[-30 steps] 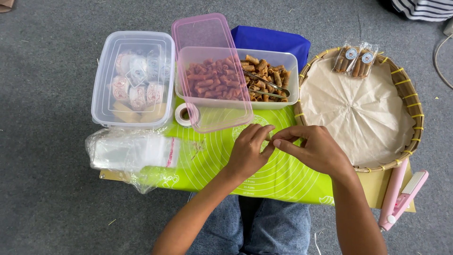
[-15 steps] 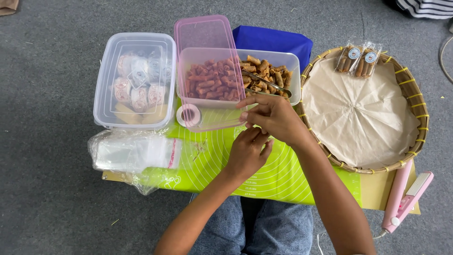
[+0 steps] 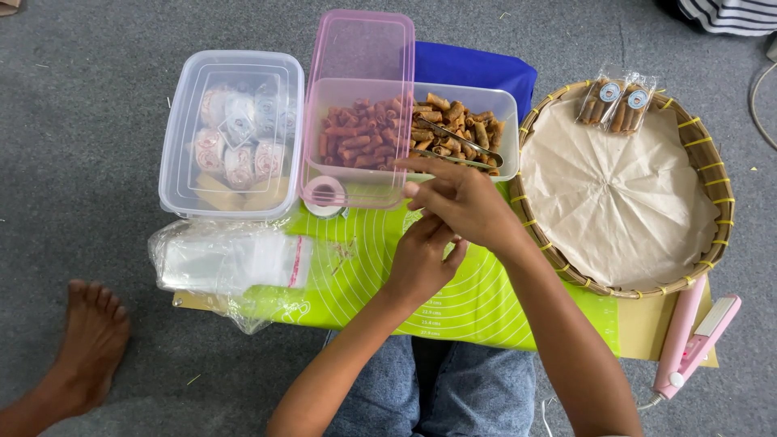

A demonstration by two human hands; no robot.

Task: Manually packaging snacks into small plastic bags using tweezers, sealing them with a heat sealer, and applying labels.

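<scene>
Snack tub (image 3: 465, 121): just beyond right hand (image 3: 461, 202), fingers spread, empty; left hand (image 3: 421, 259) beneath, loosely curled, apparently empty.

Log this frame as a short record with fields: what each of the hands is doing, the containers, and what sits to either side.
right hand: extended toward the open snack container, fingers spread, nothing clearly gripped
left hand: just beneath the right hand, over the green mat; contents too small to tell
snack container: reddish rolls left, brown rolls right, metal tongs lying on the rolls
lidded container: closed, round wrapped items inside
woven tray: paper-lined, two sealed snack packets at its far edge
plastic bags: stacked left of the hands
pink sealer: right of the mat
</scene>
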